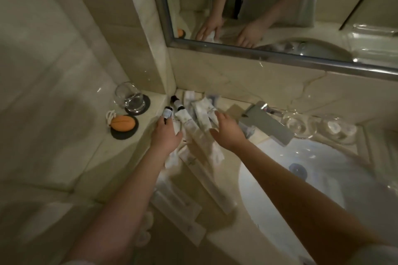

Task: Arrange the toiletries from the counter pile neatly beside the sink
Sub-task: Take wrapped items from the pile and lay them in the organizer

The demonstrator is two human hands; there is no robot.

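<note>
Messy pile of white tubes and paper-wrapped packets (199,128) sits on the beige marble counter (116,157), left of the white oval sink (323,180). Left hand (167,134) has straight fingers touching a small dark bottle (167,112). Right hand (228,133) is spread open over the pile.

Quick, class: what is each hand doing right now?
Left hand: open, fingertips at a small dark bottle.
Right hand: open, fingers spread over the white packets.

Both bare forearms reach forward, the left entering from 7 o'clock and the right from 5 o'clock, drawing closer toward the hands. The left hand (167,134) lies palm down, fingers stretched toward 12 o'clock. The right hand (229,133), near it at 3 o'clock, is palm down with its fingers loosely spread.
</note>
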